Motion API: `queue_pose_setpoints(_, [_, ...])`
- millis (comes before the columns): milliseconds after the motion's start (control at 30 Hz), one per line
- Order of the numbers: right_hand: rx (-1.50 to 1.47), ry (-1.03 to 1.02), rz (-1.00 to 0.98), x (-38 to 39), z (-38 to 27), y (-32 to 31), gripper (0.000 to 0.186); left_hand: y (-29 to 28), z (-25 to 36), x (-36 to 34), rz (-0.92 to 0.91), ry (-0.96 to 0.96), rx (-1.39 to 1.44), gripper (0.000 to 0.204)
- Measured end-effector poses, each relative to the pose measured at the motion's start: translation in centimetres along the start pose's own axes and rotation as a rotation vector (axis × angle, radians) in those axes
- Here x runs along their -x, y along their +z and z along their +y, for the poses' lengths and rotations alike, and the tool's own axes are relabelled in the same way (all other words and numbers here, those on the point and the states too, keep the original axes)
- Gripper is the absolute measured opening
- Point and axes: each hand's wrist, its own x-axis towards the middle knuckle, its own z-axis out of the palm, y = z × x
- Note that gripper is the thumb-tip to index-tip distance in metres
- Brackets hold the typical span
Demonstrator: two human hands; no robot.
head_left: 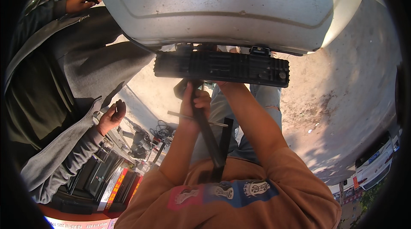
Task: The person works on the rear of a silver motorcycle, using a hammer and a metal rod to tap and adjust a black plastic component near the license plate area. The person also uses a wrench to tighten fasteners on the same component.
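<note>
hands (199,99): left on dark bar (208,138), perhaps metal | ribbed black slab (220,67)

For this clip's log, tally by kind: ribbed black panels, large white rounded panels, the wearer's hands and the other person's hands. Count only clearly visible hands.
Ribbed black panel: 1
Large white rounded panel: 1
Wearer's left hand: 1 (right hand mostly hidden by the ribbed panel, not counted)
Other person's hands: 2
Total: 5
</note>
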Motion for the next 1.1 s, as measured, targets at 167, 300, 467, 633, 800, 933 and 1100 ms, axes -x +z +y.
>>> queue_pose_setpoints(167, [-0.084, 0.028, -0.258, -0.2, -0.5, -3.3, 0.059, -0.1, -0.1, -0.2, -0.008, -0.012, -0.003, 0.031])
queue_pose_setpoints(300, [0.161, -0.037, 0.044, 0.1, 0.1, 1.3, 0.02, -0.5, 0.0, -0.1, -0.026, -0.007, 0.004, 0.032])
queue_pose_setpoints(467, [0.614, -0.232, -0.049, 2.9, -2.1, -1.2, 0.032, -0.6, 0.1, -0.2, -0.024, -0.031, -0.011, 0.036])
queue_pose_setpoints(633, [0.245, -0.142, 0.051, 4.9, -1.9, -0.6, 0.03, -0.4, -0.2, -0.4, -0.018, -0.039, 0.003, 0.037])
queue_pose_setpoints(800, [0.52, -0.299, 0.186, 5.4, 0.0, 0.0, 0.035, -0.5, -0.7, -0.9, -0.006, -0.042, -0.03, 0.035])
queue_pose_setpoints(933, [1.028, -0.476, 0.354, 6.0, 0.1, 0.8, 0.032, -0.7, -0.6, -1.1, 0.026, -0.003, -0.069, 0.032])
queue_pose_setpoints(1100, [1.688, -0.722, 0.374, 5.7, 0.0, 1.7, 0.029, 0.5, -0.2, -1.5, -0.064, 0.047, -0.141, 0.027])
